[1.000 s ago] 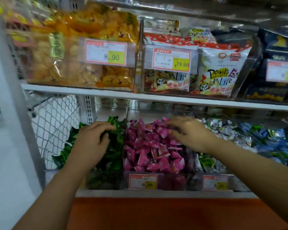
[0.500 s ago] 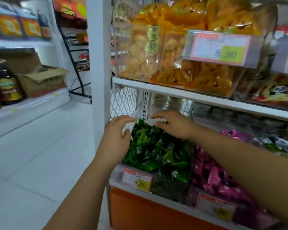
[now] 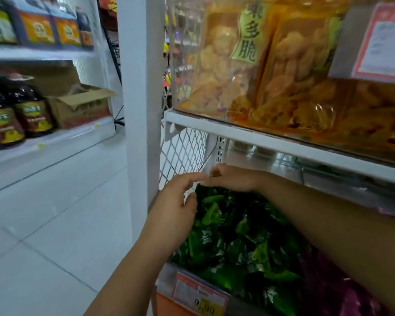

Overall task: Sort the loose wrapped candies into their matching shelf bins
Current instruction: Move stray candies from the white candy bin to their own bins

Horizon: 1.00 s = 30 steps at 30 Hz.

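Green candies (image 3: 237,236) fill the bin (image 3: 167,273) at 5 o'clock, right under both hands. The left hand (image 3: 176,201) curves thumb and finger round a pale blur; whether it is pinching I cannot tell. The right hand (image 3: 233,179), at its 2 o'clock, curls onto the heap, grip hidden.

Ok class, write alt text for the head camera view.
A left hand and right hand hover close together over the far left corner of a clear plastic bin heaped with green wrapped candies; orange snack bags sit on the white shelf above.

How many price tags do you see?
2. One price tag fronts the green candy bin; the other is on the upper snack bin, top right. More may be hidden.
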Each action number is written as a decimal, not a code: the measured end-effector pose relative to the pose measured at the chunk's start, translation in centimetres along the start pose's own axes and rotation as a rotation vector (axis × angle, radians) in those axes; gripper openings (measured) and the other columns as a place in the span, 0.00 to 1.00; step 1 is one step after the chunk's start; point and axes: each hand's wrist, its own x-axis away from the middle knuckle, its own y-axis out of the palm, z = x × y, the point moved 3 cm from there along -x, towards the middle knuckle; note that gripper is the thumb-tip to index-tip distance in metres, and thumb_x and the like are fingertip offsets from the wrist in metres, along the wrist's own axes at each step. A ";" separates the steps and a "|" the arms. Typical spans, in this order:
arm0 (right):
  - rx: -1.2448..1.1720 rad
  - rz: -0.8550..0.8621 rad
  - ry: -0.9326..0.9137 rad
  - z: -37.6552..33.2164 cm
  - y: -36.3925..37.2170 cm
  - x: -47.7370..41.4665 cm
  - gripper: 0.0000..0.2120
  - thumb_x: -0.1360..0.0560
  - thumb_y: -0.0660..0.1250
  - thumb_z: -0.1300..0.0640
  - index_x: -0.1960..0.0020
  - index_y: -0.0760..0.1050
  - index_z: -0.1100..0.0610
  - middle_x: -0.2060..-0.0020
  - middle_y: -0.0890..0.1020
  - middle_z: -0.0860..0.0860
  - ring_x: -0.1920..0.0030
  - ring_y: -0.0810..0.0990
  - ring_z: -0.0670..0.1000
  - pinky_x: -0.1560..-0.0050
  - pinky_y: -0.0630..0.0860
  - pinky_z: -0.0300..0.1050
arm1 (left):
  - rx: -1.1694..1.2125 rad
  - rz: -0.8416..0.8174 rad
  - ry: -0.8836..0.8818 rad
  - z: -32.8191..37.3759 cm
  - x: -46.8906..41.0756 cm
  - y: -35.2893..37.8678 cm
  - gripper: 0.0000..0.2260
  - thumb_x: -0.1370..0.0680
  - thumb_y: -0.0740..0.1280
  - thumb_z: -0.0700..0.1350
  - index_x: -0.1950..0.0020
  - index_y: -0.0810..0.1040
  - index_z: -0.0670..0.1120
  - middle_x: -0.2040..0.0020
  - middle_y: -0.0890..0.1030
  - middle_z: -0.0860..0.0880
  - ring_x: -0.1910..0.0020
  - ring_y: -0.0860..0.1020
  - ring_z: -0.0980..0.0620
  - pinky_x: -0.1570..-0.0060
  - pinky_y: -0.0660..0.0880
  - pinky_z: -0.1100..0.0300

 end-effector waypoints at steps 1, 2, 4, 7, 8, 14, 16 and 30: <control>-0.018 -0.035 0.014 0.0 0.3 0.1 0.41 0.33 0.61 0.27 0.32 0.67 0.57 0.36 0.71 0.55 0.36 0.70 0.56 0.36 0.65 0.53 | 0.001 0.004 0.008 0.0 0.0 0.0 0.20 0.20 0.60 0.39 0.47 0.70 0.68 0.47 0.71 0.69 0.49 0.69 0.75 0.57 0.65 0.83; -0.027 -0.073 0.014 0.0 0.6 0.2 0.50 0.38 0.59 0.23 0.26 0.60 0.54 0.28 0.63 0.53 0.29 0.63 0.55 0.30 0.61 0.54 | 0.005 0.007 0.014 0.0 0.0 0.0 0.20 0.20 0.60 0.39 0.47 0.71 0.67 0.47 0.71 0.69 0.48 0.69 0.75 0.55 0.64 0.83; 0.007 -0.117 -0.008 0.0 1.1 0.4 0.55 0.43 0.58 0.18 0.26 0.61 0.51 0.26 0.63 0.49 0.28 0.63 0.52 0.28 0.60 0.55 | 0.010 0.013 0.014 0.0 0.1 0.1 0.19 0.20 0.60 0.38 0.45 0.72 0.65 0.48 0.71 0.70 0.45 0.70 0.71 0.50 0.64 0.80; 0.106 -0.139 -0.026 -0.2 1.6 1.3 0.28 0.37 0.58 0.23 0.48 0.75 0.40 0.46 0.75 0.45 0.45 0.73 0.46 0.37 0.68 0.50 | 0.001 0.016 0.002 0.1 0.3 0.0 0.18 0.20 0.60 0.39 0.45 0.72 0.64 0.48 0.71 0.68 0.43 0.70 0.66 0.47 0.67 0.71; 0.130 -0.134 -0.039 -0.2 1.8 1.6 0.17 0.33 0.59 0.26 0.57 0.74 0.37 0.52 0.72 0.44 0.51 0.72 0.45 0.43 0.68 0.47 | -0.001 0.019 0.008 0.2 0.3 -0.1 0.17 0.20 0.60 0.39 0.45 0.72 0.64 0.47 0.71 0.67 0.42 0.71 0.64 0.47 0.67 0.71; 0.279 -0.093 -0.151 -2.2 1.7 5.9 0.14 0.24 0.62 0.40 0.46 0.72 0.49 0.48 0.74 0.46 0.50 0.74 0.46 0.51 0.71 0.43 | -0.004 -0.020 0.018 0.0 0.5 -0.2 0.17 0.20 0.60 0.39 0.41 0.74 0.61 0.40 0.74 0.62 0.46 0.75 0.39 0.56 0.72 0.62; 0.342 -0.049 -0.176 -2.6 1.8 7.6 0.18 0.24 0.62 0.40 0.39 0.71 0.48 0.47 0.76 0.47 0.50 0.75 0.46 0.48 0.73 0.45 | -0.014 -0.024 0.041 0.1 0.6 -0.3 0.17 0.20 0.60 0.39 0.42 0.73 0.62 0.43 0.73 0.65 0.49 0.77 0.46 0.53 0.70 0.67; 0.489 -0.099 -0.284 -1.2 2.8 12.1 0.21 0.20 0.58 0.46 0.28 0.63 0.44 0.29 0.66 0.42 0.30 0.62 0.42 0.30 0.61 0.39 | 0.007 -0.031 0.070 0.1 0.9 -0.5 0.19 0.20 0.60 0.38 0.46 0.72 0.65 0.47 0.70 0.69 0.48 0.68 0.77 0.52 0.62 0.84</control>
